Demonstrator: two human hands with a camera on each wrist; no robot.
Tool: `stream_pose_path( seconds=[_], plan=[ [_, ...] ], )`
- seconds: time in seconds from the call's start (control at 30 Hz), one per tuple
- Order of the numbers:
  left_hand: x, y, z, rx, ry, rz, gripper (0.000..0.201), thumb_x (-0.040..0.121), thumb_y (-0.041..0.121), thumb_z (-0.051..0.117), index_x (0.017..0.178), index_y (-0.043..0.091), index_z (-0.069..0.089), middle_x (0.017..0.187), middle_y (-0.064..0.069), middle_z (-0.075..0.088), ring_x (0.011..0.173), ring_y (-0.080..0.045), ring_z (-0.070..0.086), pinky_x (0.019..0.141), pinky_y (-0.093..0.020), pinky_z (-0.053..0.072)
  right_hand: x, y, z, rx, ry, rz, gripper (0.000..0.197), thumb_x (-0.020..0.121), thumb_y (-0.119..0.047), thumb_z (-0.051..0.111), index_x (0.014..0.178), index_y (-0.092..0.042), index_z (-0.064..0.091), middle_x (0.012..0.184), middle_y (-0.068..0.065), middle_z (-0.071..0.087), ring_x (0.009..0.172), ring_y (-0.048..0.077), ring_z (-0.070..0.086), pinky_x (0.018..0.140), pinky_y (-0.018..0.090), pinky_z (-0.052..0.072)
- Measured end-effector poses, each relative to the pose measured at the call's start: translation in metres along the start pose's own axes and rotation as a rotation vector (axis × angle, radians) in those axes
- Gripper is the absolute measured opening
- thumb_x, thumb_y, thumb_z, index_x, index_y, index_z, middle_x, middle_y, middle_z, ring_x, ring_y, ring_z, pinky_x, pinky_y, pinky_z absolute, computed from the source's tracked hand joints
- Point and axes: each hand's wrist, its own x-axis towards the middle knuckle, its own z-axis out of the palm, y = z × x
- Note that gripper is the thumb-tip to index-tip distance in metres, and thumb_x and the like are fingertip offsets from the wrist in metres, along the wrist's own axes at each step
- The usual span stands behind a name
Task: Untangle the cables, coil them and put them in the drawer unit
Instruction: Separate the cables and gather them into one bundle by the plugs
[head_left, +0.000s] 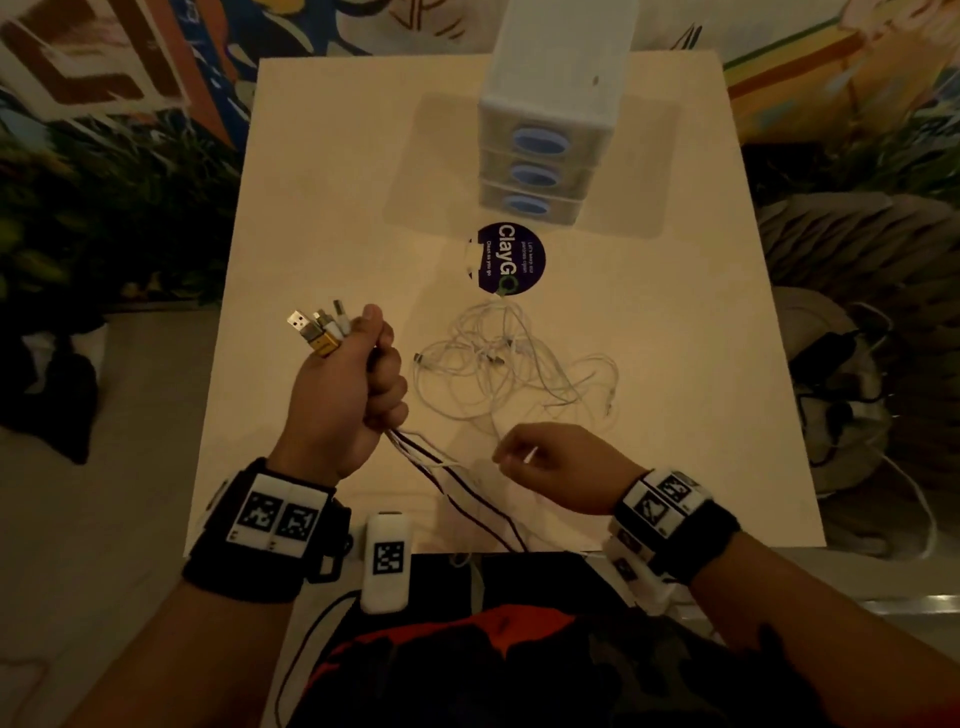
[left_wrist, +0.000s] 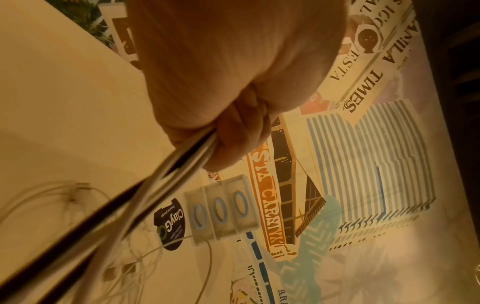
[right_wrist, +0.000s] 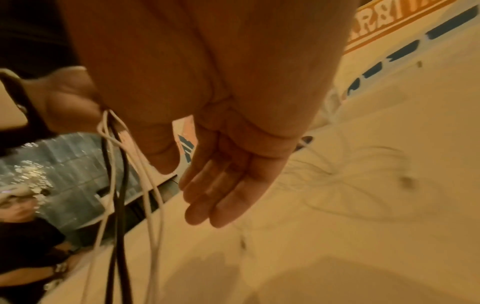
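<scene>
My left hand (head_left: 358, 374) is raised over the table's left part and grips a bundle of cables in a fist. Their USB plugs (head_left: 317, 327) stick out above the thumb. Black and white cable strands (head_left: 447, 478) trail from under the fist toward the table's near edge; the same strands (right_wrist: 116, 185) hang in the right wrist view. My right hand (head_left: 524, 457) hovers low, right of those strands, its fingers (right_wrist: 221, 195) relaxed and holding nothing. A loose tangle of thin white cables (head_left: 509, 358) lies mid-table. The white drawer unit (head_left: 540, 156), with three shut drawers and blue handles, stands at the back.
A round dark ClayGo sticker (head_left: 511, 260) lies between the tangle and the drawer unit. A white tagged device (head_left: 387, 561) sits at the table's near edge. Bags and dark cords (head_left: 841, 374) lie on the floor to the right. Another person (right_wrist: 23, 226) stands nearby.
</scene>
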Motion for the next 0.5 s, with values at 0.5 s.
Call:
stream_pose_path(
  seconds=[0.5],
  plan=[
    [0.027,-0.007,-0.045,-0.01,-0.013,-0.132,0.038,0.109,0.037,0.042,0.076,0.018,0.047,0.051,0.005,0.022,0.041,-0.009,0.013,0.041,-0.019,0.02,0.153,-0.044,0.005,-0.529,0.244,0.278,0.018,0.099,-0.022,0.048,0.109,-0.013,0.059,0.109,0.008,0.067,0.099,0.032,0.066,0.07,0.034,0.042]
  ],
)
